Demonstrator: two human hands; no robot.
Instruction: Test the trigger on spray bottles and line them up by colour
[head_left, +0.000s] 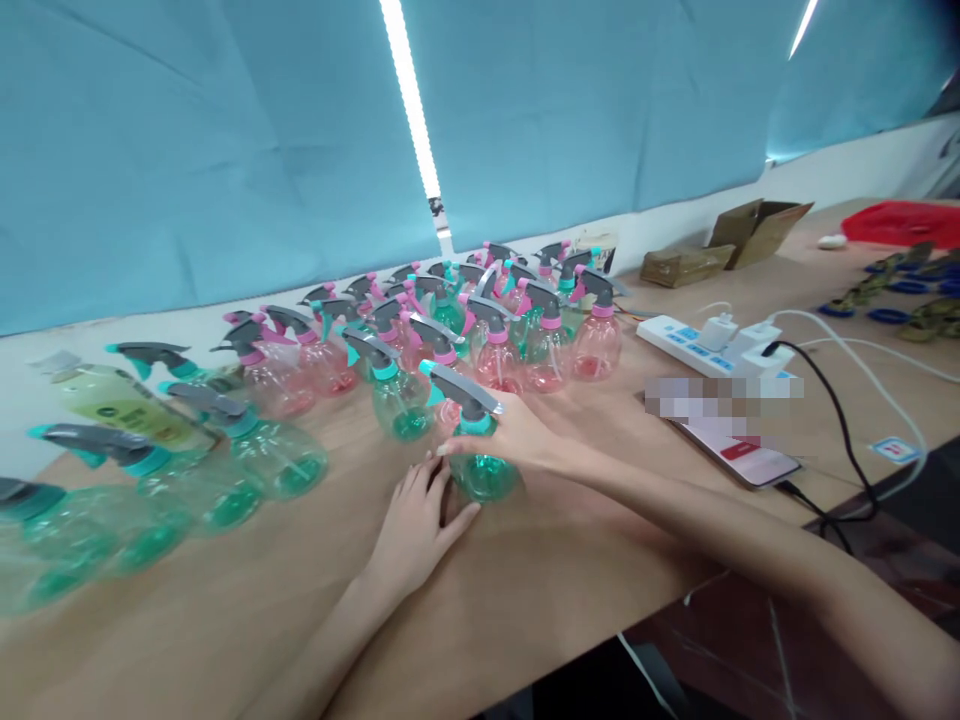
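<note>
Right hand (pixel 517 432) wraps the upright green spray bottle (pixel 480 455), grey trigger, teal collar.

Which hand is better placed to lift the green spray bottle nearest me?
Right, probably. The right hand is wrapped around the neck of the green spray bottle just under its grey trigger, while the left hand lies flat on the table beside the bottle's base, fingers open.

left hand (pixel 416 520) flat, palm down, fingers stretched forward, close together. right hand (pixel 517 435) just ahead of it, fingers curled in a grip, forearm in from lower right. both arms bare.
</note>
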